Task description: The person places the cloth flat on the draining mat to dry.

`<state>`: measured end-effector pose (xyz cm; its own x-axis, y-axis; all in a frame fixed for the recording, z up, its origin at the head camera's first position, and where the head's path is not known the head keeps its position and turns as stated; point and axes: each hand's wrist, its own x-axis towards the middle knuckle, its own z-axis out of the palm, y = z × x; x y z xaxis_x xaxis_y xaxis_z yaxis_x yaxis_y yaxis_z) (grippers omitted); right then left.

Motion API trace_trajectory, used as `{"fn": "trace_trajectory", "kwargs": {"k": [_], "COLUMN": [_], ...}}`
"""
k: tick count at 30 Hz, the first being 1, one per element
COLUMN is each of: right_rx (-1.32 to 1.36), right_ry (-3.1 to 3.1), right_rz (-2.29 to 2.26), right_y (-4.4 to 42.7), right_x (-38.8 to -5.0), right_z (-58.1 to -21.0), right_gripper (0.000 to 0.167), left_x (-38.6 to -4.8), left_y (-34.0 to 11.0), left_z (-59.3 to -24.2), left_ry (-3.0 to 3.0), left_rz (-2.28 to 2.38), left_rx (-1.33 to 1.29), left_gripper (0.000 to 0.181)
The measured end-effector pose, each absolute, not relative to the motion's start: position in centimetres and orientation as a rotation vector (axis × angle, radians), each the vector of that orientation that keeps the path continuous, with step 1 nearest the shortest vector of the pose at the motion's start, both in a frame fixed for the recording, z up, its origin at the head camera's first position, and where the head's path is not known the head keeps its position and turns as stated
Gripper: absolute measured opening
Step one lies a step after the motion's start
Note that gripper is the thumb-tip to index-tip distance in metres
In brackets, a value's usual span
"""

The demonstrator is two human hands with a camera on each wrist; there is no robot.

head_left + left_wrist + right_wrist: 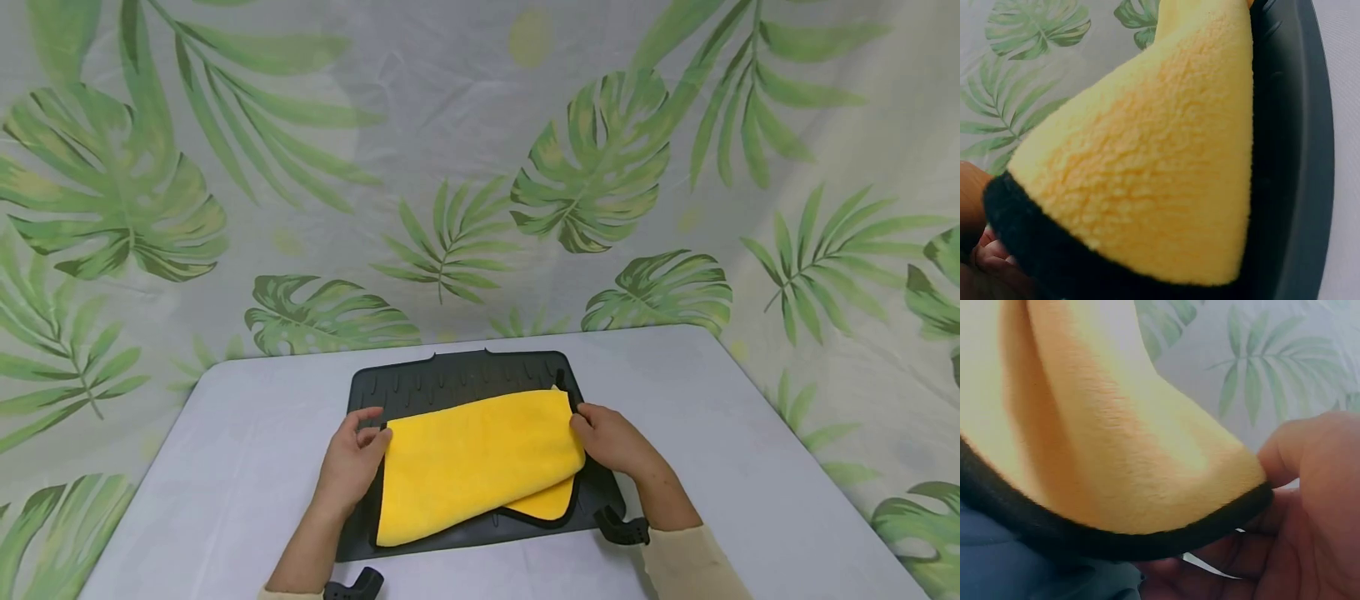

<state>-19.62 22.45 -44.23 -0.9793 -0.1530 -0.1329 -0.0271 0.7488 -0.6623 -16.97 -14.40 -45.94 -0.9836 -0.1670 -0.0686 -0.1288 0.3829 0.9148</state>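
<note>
A yellow towel (480, 458) with black edging is folded over, held partly above a dark grey ribbed mat (360, 533). My left hand (352, 458) pinches its upper left corner between thumb and finger. On the other side, my right hand (611, 437) grips the towel's right edge. In the right wrist view, the thumb and fingers of the right hand (1316, 487) pinch the black-edged corner. The left wrist view shows the fuzzy towel (1160, 169) close up, hiding most of the left hand (997, 262). A lower layer of the towel shows beneath the fold at right.
The mat lies on a white-covered table (750, 500). Behind it hangs a pale cloth (465, 125) printed with green leaves. Black wrist mounts (622, 527) are on both forearms.
</note>
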Motion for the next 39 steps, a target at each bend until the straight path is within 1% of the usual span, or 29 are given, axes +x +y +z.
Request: {"fn": "trace_trajectory", "kwargs": {"k": [8, 20, 22, 25, 26, 27, 29, 32, 34, 39], "right_rx": [-0.123, -0.154, -0.126, -0.04, -0.012, 0.018, 0.051, 0.062, 0.048, 0.031], "right_ry": [2.784, 2.715, 2.721, 2.73, 2.735, 2.737, 2.748, 2.779, 2.808, 2.865], "right_rz": [-0.978, -0.92, -0.939, -1.037, -1.083, -1.132, -1.213, -1.285, -1.312, -1.343], "right_y": [23.1, 22.9, 22.9, 22.7, 22.6, 22.4, 22.2, 21.9, 21.8, 21.8], "right_x": [-19.6, -19.5, -19.5, -19.8, -19.9, -19.9, -20.1, -20.2, -20.4, -20.6], "right_z": [-44.0, -44.4, -44.5, -45.0, -45.2, -45.5, -46.2, -47.0, -47.1, -46.8], "right_gripper": [0.027, 0.015, 0.023, 0.05, 0.056, 0.059, 0.055, 0.042, 0.036, 0.031], "left_x": [-17.0, -16.9, -16.8, -16.7, -16.7, -16.6, -16.4, -16.3, -16.3, -16.7], "left_y": [-14.6, -14.8, -14.7, -14.5, -14.4, -14.4, -14.4, -14.5, -14.5, -14.5], "left_z": [-45.7, -45.4, -45.3, -45.4, -45.4, -45.5, -45.7, -46.1, -46.3, -46.2], "left_ry": [-2.609, -2.646, -2.661, -2.672, -2.672, -2.676, -2.688, -2.722, -2.724, -2.646], "left_rz": [-1.683, -1.716, -1.689, -1.672, -1.677, -1.68, -1.703, -1.709, -1.735, -1.744], "left_rx": [0.278, 0.237, 0.238, 0.229, 0.222, 0.217, 0.203, 0.161, 0.142, 0.203], "left_gripper": [0.049, 0.049, 0.049, 0.047, 0.047, 0.047, 0.047, 0.048, 0.047, 0.04]}}
